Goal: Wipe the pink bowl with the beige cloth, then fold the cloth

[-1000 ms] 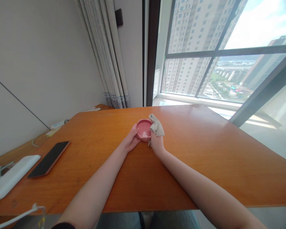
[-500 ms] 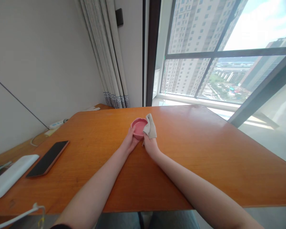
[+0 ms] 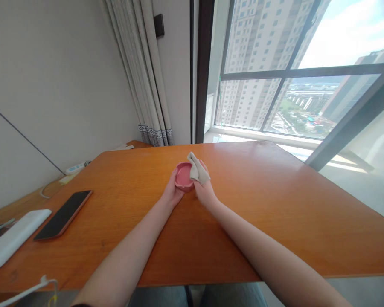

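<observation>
A small pink bowl (image 3: 183, 175) is held above the middle of the wooden table, its open side tilted toward me. My left hand (image 3: 172, 189) grips the bowl at its left side and underside, thumb near the rim. My right hand (image 3: 206, 192) is closed on a light beige cloth (image 3: 197, 170), which lies against the bowl's right rim. The cloth hides part of that rim and some of my right fingers.
A dark phone (image 3: 64, 214) lies on the table (image 3: 275, 204) at the left, beside a white flat device (image 3: 17, 238). A white cable (image 3: 25, 294) crosses the near left corner. A power strip (image 3: 76, 168) sits by the wall; a large window stands behind at the right.
The cloth and my right fingers have shifted and turned at the bowl's right rim, the cloth's top leaning further left. The bowl has moved slightly left and down, with its tilt changed.
</observation>
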The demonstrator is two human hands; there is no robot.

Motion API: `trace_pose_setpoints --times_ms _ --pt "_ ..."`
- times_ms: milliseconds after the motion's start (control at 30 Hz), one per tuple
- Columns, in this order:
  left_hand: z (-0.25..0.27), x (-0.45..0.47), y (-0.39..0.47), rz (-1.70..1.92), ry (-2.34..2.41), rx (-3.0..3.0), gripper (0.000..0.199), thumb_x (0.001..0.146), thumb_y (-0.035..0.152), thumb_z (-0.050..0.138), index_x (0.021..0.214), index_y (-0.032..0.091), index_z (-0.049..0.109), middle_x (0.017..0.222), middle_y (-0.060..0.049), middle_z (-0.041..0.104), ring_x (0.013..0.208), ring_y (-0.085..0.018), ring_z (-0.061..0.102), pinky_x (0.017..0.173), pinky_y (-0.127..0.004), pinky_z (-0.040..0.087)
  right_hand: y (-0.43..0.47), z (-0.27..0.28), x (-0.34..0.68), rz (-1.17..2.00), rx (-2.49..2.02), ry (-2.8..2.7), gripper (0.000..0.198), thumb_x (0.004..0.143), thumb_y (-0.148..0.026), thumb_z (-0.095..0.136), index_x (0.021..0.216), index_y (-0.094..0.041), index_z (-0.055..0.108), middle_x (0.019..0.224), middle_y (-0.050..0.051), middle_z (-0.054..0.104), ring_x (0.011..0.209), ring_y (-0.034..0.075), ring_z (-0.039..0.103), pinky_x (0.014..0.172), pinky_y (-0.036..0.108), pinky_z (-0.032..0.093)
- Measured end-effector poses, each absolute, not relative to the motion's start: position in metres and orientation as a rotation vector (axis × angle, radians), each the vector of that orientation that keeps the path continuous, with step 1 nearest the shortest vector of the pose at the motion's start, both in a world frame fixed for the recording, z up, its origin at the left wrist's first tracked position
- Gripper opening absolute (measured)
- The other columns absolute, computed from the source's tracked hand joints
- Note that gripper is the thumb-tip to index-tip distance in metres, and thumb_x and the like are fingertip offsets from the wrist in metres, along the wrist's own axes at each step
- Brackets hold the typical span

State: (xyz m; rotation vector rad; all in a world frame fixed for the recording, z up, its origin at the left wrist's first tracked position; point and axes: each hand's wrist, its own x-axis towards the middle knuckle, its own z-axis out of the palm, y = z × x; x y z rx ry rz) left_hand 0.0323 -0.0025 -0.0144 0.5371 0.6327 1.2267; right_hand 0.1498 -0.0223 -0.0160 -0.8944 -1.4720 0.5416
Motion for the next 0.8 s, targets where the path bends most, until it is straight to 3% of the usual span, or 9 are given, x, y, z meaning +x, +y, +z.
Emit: trace_pose_setpoints --times_ms 100,300,433,600,800 --pt "-0.015 0.032 -0.002 1.217 0.564 0.564 0.041 0.085 0.039 0.056 0.122 0.021 0.056 0.111 -0.005 0.067 0.095 -0.017 0.064 0.084 -0.030 0.052 -0.027 -0.024 0.143 0.531 -0.931 -1.381 0.064 0.085 -0.030 0.051 0.145 -0.027 0.028 0.153 0.002 0.024 0.140 0.021 0.022 0.116 0.042 0.021" --pt "-0.012 0.029 -0.007 0.978 0.520 0.700 0.045 0.086 0.044 0.053 0.123 0.019 0.057 0.122 -0.010 0.062 0.109 -0.024 0.059 0.092 -0.039 0.049 -0.024 0.015 0.171 0.599 -0.787 -1.455 0.037 0.092 -0.036 0.041 0.122 -0.026 0.059 0.133 0.002 0.054 0.126 0.021 0.046 0.110 0.041 0.032" --pt "-0.008 0.030 -0.010 0.988 0.557 0.727 0.044 0.085 0.043 0.054 0.122 0.018 0.059 0.122 -0.010 0.062 0.115 -0.026 0.056 0.096 -0.041 0.046 -0.018 0.028 0.182 0.727 -0.718 -1.509 0.039 0.093 -0.043 0.036 0.108 -0.025 0.067 0.124 0.002 0.062 0.119 0.022 0.053 0.105 0.039 0.040" --pt "-0.011 0.035 -0.005 1.209 0.602 0.654 0.041 0.083 0.034 0.059 0.122 0.020 0.057 0.121 -0.007 0.063 0.114 -0.023 0.057 0.098 -0.038 0.046 -0.016 0.002 0.164 0.698 -0.807 -1.338 0.045 0.092 -0.048 0.035 0.124 -0.025 0.057 0.132 0.003 0.056 0.126 0.023 0.047 0.110 0.042 0.035" --pt "-0.011 0.034 -0.004 1.297 0.556 0.673 0.060 0.076 0.019 0.068 0.132 0.025 0.046 0.128 -0.007 0.058 0.113 -0.020 0.057 0.099 -0.037 0.045 -0.021 -0.012 0.148 0.647 -0.864 -1.284 0.054 0.092 -0.049 0.038 0.138 -0.022 0.041 0.143 0.006 0.043 0.137 0.020 0.030 0.115 0.041 0.023"
